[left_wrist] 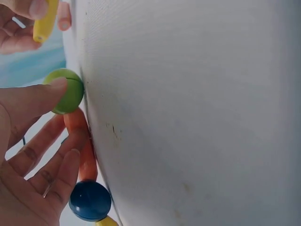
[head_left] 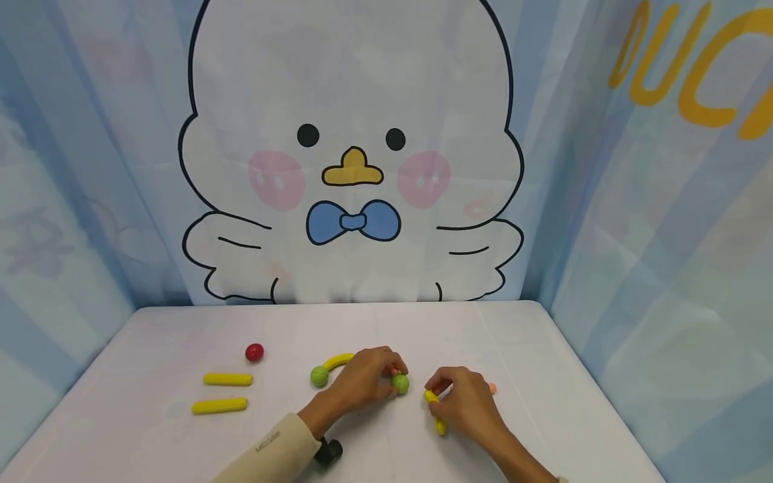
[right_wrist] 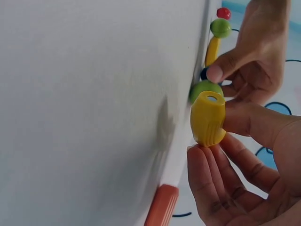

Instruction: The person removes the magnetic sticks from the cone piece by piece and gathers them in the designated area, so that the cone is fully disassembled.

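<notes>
- Here's the yellow stick (right_wrist: 207,120), pinched in the right hand (head_left: 461,399), thumb against fingers, lifted off the surface (head_left: 543,419), its hollow end showing.
- The near green ball (head_left: 400,384) is just beside it, apart, with the left hand (head_left: 365,377) holding it, thumb pressed on its side, fingers curled along the orange stick (left_wrist: 87,160).
- That orange stick runs from the near green ball to the blue ball (left_wrist: 90,201); the curved yellow stick (head_left: 338,361) carries on to the far green ball (head_left: 319,376).
- Beside the right hand, a loose orange stick (right_wrist: 162,207), partly hidden from above.
- Out left, the red ball (head_left: 254,352) sits behind two straight yellow sticks (head_left: 227,380).
- Behind it all, a duck-print curtain (head_left: 353,80).
</notes>
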The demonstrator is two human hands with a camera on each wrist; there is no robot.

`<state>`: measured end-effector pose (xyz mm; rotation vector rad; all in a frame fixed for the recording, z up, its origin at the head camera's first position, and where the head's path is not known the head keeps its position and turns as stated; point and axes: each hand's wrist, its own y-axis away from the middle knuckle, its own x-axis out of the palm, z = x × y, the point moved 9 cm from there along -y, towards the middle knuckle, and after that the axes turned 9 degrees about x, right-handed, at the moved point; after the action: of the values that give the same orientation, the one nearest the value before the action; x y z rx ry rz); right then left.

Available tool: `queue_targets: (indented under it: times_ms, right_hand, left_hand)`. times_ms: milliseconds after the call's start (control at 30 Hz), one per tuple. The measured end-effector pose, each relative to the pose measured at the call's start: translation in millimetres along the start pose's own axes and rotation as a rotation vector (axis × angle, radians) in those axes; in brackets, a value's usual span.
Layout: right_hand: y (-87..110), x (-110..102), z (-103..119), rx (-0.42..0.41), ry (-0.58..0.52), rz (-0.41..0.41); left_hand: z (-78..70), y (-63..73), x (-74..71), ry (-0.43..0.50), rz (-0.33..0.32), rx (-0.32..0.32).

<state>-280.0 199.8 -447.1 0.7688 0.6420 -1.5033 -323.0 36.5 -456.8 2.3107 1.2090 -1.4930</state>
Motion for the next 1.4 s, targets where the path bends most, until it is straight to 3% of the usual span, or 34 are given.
queue_targets:
  times_ms: [367,667,1167,1400]
  right_hand:
    - [10.0,-24.5,-29.0,0.068,0.033,-0.071]
    - [12.0,-25.5,-47.1,0.115,0.08,-0.037]
    - [16.1,-25.7,-50.0,0.098,0.146,-0.059]
    - [11.4,-26.1,-36.6,0.072,0.099,-0.08]
  left_hand:
    - [-3.1,2.0,2.4,-0.02,0.021,-0.002]
    - [-6.4,3.6,3.7,-0.043,0.047,0.016]
    - [-11.9,5.5,7.6,-0.027,0.072,0.016]
    - [-19.8,5.7,6.5,-0.034,0.071,0.068]
